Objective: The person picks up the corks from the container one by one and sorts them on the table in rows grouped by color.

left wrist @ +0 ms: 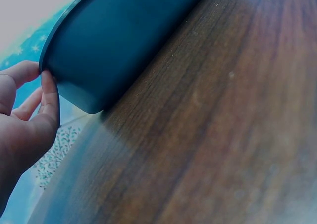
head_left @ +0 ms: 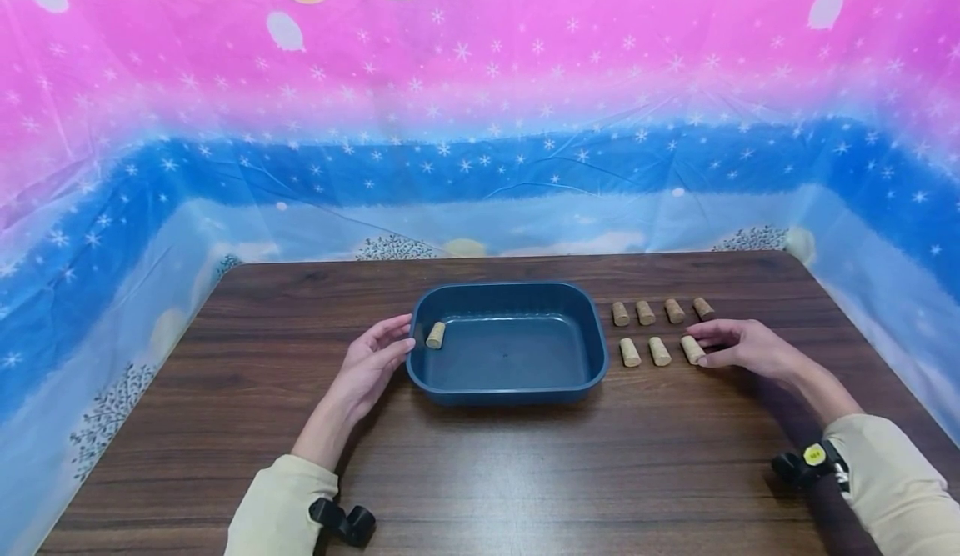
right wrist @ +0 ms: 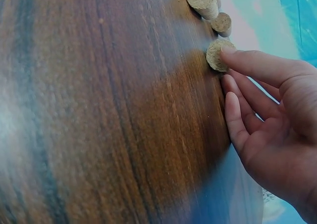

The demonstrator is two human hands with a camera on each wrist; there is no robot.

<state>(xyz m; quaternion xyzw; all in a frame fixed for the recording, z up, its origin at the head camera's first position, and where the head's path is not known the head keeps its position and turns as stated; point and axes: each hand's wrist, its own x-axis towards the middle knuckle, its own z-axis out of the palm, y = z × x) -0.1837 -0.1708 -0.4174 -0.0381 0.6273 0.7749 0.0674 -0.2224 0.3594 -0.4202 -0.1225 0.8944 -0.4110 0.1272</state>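
Observation:
A dark blue plastic basin (head_left: 506, 393) stands on the table, with one cork stopper (head_left: 435, 336) lying inside near its left wall. At that left end my left hand (head_left: 367, 364) holds the basin's rim, thumb and fingertips against the edge. To the right of the basin are two rows of tapered corks. My right hand (head_left: 757, 352) pinches the rightmost cork stopper of the near row (head_left: 692, 350); in the right wrist view, the thumb lies on the end of this cork (right wrist: 216, 58) and part of the fingers is hidden behind it.
Two more pale corks (head_left: 629, 353) lie in the near row, left of the pinched one. Behind them runs a row of several darker corks (head_left: 646, 313). The brown wood-grain table (head_left: 487, 473) ends at a patterned cloth backdrop (head_left: 480, 164).

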